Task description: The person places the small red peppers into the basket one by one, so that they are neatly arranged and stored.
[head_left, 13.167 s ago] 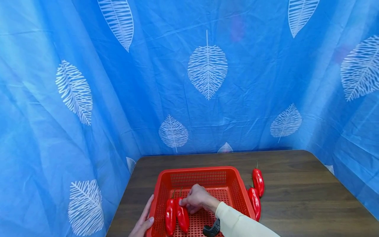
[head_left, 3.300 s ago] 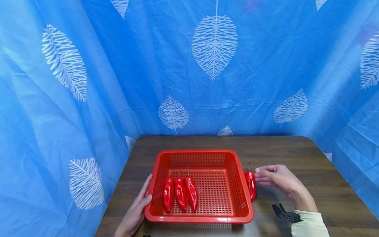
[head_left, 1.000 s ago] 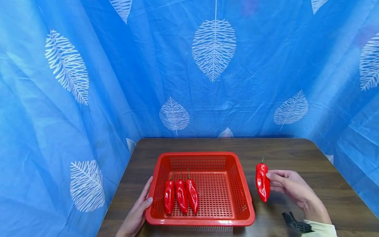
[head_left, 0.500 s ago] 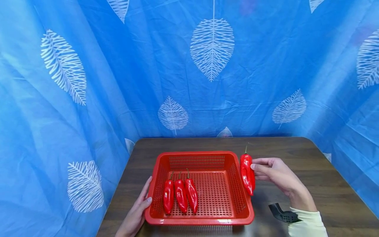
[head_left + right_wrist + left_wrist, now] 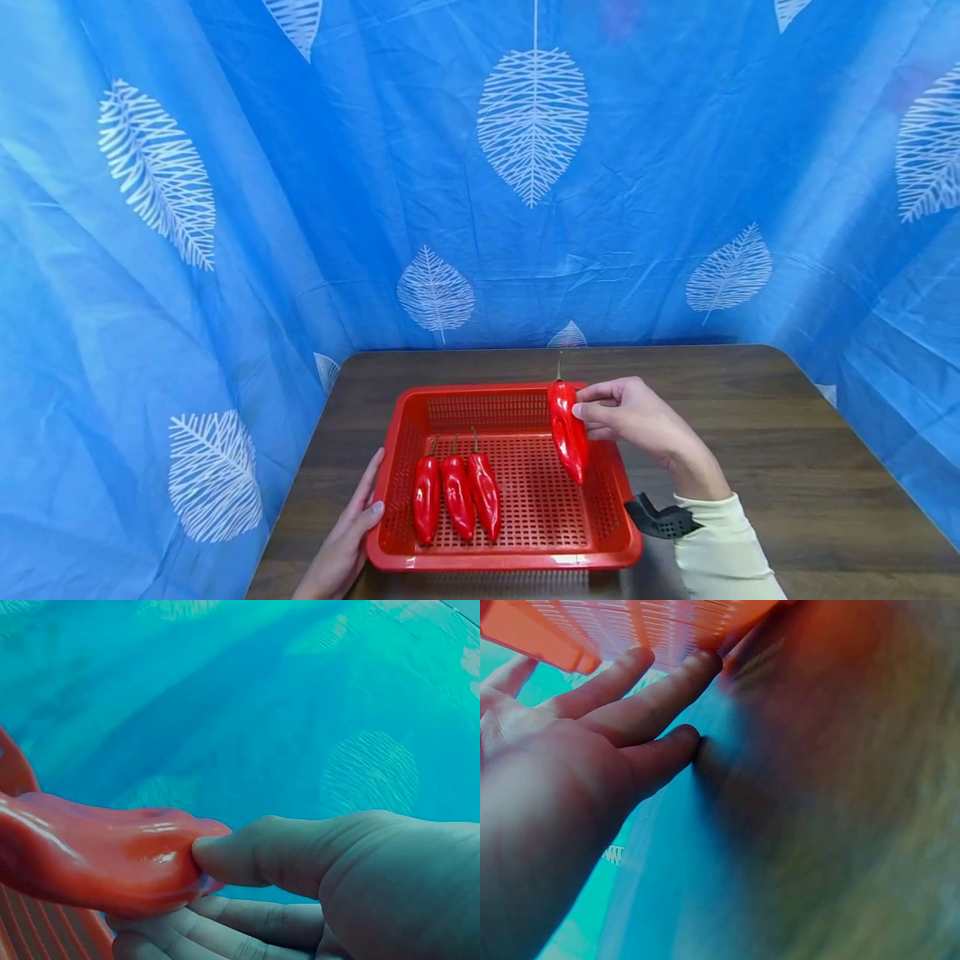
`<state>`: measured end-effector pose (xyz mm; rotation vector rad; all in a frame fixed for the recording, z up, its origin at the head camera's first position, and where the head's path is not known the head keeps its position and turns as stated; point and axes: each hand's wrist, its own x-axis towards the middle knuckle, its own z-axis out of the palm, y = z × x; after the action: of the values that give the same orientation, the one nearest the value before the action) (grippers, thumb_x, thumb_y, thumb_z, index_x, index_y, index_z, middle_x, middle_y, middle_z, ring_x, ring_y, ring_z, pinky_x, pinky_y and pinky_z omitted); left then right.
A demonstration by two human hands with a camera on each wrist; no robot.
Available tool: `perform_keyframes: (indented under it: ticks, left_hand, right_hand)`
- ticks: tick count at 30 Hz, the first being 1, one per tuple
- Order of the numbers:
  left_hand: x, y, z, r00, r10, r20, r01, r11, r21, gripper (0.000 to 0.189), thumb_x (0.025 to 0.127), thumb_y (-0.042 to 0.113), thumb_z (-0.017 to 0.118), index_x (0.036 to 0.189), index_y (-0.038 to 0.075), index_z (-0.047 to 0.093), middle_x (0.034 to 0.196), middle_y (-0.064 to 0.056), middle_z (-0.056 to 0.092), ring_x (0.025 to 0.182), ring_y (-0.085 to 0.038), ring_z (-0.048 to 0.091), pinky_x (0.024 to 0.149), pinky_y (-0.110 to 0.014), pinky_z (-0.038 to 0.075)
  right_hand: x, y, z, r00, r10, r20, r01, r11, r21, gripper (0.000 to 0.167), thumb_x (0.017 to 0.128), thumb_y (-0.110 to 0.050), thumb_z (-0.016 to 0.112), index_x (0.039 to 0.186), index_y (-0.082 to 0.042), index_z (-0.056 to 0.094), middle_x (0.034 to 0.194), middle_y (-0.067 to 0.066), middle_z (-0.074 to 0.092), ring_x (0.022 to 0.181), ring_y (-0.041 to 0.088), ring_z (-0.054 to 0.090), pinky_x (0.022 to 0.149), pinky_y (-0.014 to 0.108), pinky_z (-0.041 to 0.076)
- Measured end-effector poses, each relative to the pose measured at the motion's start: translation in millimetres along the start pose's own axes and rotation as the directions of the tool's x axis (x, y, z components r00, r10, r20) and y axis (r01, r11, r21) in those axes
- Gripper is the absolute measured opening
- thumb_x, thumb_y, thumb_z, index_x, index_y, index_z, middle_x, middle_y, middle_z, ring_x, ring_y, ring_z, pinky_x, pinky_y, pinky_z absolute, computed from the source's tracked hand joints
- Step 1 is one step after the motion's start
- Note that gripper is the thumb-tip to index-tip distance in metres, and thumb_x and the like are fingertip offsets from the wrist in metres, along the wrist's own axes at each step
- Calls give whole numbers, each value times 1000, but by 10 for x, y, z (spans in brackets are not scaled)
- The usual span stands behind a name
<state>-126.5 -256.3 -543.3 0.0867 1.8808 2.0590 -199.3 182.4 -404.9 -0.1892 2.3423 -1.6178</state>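
My right hand (image 5: 637, 417) pinches a red pepper (image 5: 567, 433) between thumb and fingers, stem up, over the right part of the red basket (image 5: 510, 562). In the right wrist view the thumb presses the shiny pepper (image 5: 112, 859) from above, with the fingers beneath it. Inside the basket, three more red peppers (image 5: 458, 497) lie side by side at the left, stems pointing away. My left hand (image 5: 345, 537) rests against the basket's left side, thumb at the rim. Its extended fingers (image 5: 649, 705) touch the slotted outer wall in the left wrist view.
The basket stands on a dark wooden table (image 5: 720, 417), which extends to its right and behind it. A blue curtain (image 5: 637, 208) with white leaf prints hangs round the table's back and sides. A black strap (image 5: 660, 518) sits at the right wrist.
My right hand has picked up the pepper from beside the basket and carried it left over the rim. Earlier, a third pepper joined two in the basket. My left hand stays at the basket.
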Motion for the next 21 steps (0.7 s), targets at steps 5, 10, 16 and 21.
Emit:
perform_keyframes:
  ticks: [5, 10, 16, 21]
  left_hand:
    - [-5, 2, 0, 1000, -10, -4, 10, 1000, -9, 81, 115, 28, 51, 178, 33, 0, 185, -12, -5, 167, -53, 10, 118, -57, 50]
    - [-16, -4, 2, 1000, -18, -6, 18, 1000, -13, 83, 114, 28, 52, 177, 33, -1, 185, -12, -5, 167, -53, 11, 117, -56, 51]
    - [-8, 3, 1, 1000, -10, -2, 10, 1000, -7, 81, 114, 27, 51, 178, 32, 0, 185, -14, -4, 167, -54, 11, 116, -57, 52]
    - [-4, -2, -4, 1000, -3, 10, 3, 1000, -1, 81, 115, 27, 51, 178, 32, 0, 185, -14, -5, 167, -54, 10, 117, -57, 51]
  right_hand:
    - [132, -41, 223, 999, 7, 42, -6, 1000, -4, 40, 103, -13, 76, 135, 10, 69, 113, 19, 81, 93, 29, 82, 89, 49, 68]
    - [270, -6, 387, 996, 20, 87, -21, 1000, 9, 31, 102, -11, 76, 127, 8, 74, 106, 15, 81, 90, 26, 82, 88, 47, 69]
    - [400, 50, 541, 991, 18, 136, -21, 1000, 18, 24, 102, -9, 75, 119, 8, 76, 102, 14, 80, 87, 26, 81, 86, 47, 69]
    - [449, 116, 676, 991, 52, 125, -52, 999, -6, 20, 100, -7, 76, 113, 8, 77, 97, 13, 81, 85, 25, 81, 85, 49, 69]
